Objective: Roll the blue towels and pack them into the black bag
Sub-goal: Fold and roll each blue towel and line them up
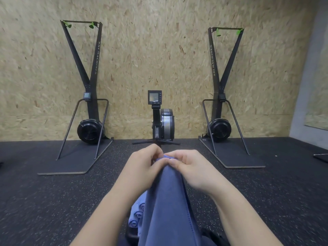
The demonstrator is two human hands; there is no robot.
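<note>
A blue towel (pixel 166 201) hangs down in front of me, held up by its top edge. My left hand (pixel 143 166) and my right hand (pixel 191 167) sit side by side and both pinch that top edge between fingers and thumb. Below the towel, several rolled blue towels (pixel 137 215) lie together, their spiral ends facing up. A dark edge of the black bag (pixel 130 236) shows beneath them; most of the bag is hidden by the hanging towel and my arms.
A rowing machine (pixel 162 121) stands straight ahead against the chipboard wall. Ski machines stand at left (pixel 88 103) and right (pixel 221 107) on floor plates. Black speckled rubber floor (pixel 53 201) spreads around me.
</note>
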